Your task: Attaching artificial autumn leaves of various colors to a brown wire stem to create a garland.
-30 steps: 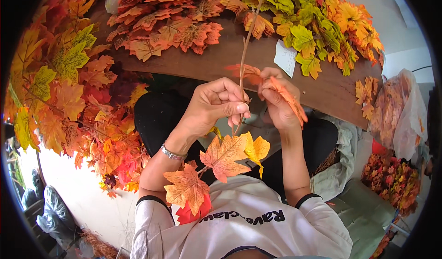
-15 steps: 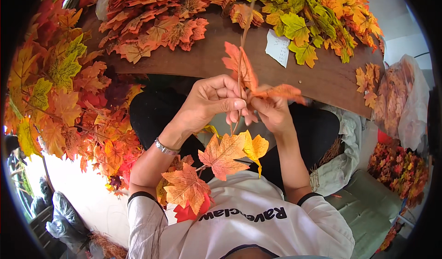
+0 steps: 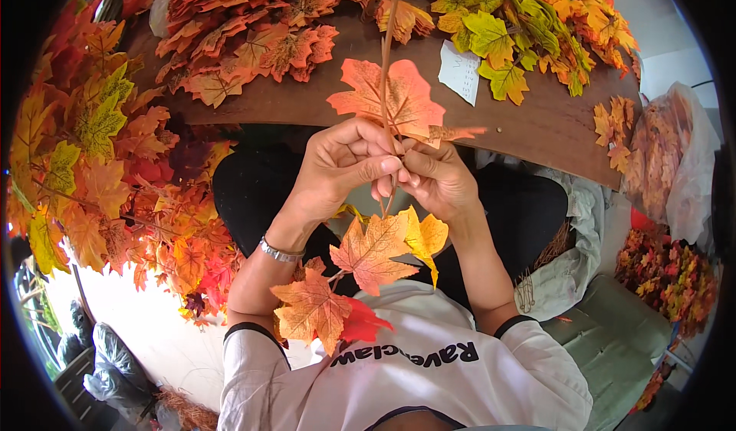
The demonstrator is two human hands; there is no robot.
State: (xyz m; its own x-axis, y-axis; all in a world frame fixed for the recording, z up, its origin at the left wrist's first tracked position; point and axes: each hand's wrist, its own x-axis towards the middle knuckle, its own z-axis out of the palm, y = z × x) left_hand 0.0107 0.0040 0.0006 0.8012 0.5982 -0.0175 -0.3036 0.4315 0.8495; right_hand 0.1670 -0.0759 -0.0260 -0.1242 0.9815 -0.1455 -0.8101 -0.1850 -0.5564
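A thin brown stem (image 3: 387, 44) of an artificial maple-leaf garland runs down from the top edge between my hands. My left hand (image 3: 345, 163) is closed on it, thumb and forefinger pinching. Pressed close beside it, my right hand (image 3: 438, 178) pinches the base of an orange-red maple leaf (image 3: 406, 98), which stands against the stem just above my fingers. A second orange leaf, seen edge-on, juts right over my right hand. Below hang an orange leaf (image 3: 372, 255), a yellow leaf (image 3: 426, 239), a speckled orange leaf (image 3: 313, 308) and a red leaf (image 3: 364, 321). My fingers hide the exact joining point.
Across the brown table (image 3: 268, 109) lie stacked red-orange leaves (image 3: 238, 32), green leaves (image 3: 498, 40) and a torn white paper (image 3: 458, 73). Finished-looking leaf branches (image 3: 100, 170) crowd the left. A clear plastic bag of leaves (image 3: 663, 155) stands right, above a green cushioned seat (image 3: 609, 324).
The orange-red leaf has turned to show its broad face and now lies against the stem. My right hand has moved left, close to my left hand. The hanging red leaf has swung right.
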